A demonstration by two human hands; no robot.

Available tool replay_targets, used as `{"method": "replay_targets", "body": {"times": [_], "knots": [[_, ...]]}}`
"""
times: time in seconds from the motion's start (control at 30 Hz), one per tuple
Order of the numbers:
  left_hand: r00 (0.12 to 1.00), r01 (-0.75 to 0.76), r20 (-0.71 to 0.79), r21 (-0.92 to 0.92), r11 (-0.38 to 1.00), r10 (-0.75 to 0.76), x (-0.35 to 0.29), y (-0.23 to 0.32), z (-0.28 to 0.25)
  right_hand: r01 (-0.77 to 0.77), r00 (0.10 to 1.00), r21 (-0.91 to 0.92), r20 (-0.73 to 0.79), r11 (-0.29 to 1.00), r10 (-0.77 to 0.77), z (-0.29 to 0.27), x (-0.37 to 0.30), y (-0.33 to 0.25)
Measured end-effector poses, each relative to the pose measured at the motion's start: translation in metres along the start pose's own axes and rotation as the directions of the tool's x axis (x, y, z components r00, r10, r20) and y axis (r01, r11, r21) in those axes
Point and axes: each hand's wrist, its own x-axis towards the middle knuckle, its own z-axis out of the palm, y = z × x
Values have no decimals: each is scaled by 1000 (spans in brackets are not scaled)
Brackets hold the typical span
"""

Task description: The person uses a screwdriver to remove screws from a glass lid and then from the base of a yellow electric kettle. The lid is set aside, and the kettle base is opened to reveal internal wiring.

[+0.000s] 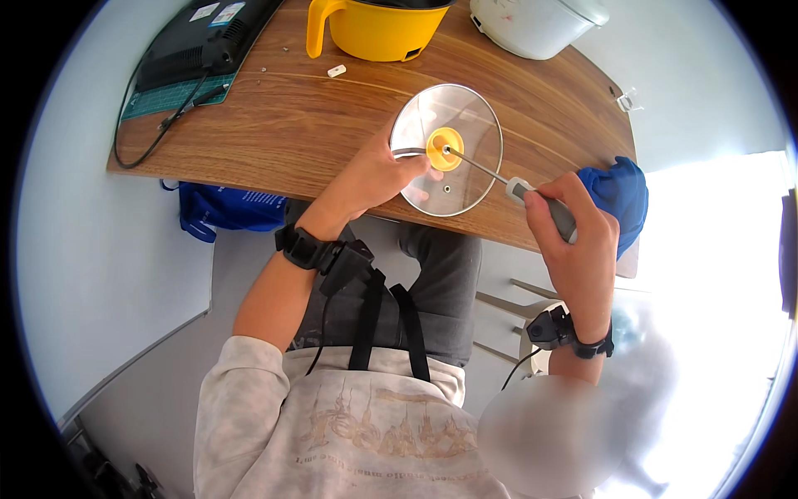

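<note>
Fingers of my left hand (376, 176) grip one glass lid (447, 150) at the table (274, 133) edge | right hand (569, 241) fist around one screwdriver (507, 183), tip seemingly in one yellow knob (445, 149) | one yellow pot (376, 29) behind

Lid (453, 179): clear glossy glass, yellow plastic knob (445, 148). Screwdriver (532, 193): bare metal shaft, matt grey grip (rubbery-looking). Surface (291, 125): smooth wood-grain. Pot (378, 29): glossy yellow plastic.
</note>
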Motion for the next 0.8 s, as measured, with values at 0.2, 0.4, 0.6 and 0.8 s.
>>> {"method": "replay_targets", "body": {"times": [0.2,0.4,0.6,0.8], "knots": [[1000,4,24,22,1000,-4,-1,3,-1,23,996,-33,85,999,-20,-6,-1,0],[1000,28,12,-23,999,-27,-4,6,1,117,989,-34,96,993,-113,-10,3,-1],[999,21,39,7,1000,-21,-3,5,0,170,985,-78,48,982,-167,-6,10,-15],[998,41,56,19,999,-42,-2,6,0,-142,987,297,-33,944,159,5,15,-5]]}}
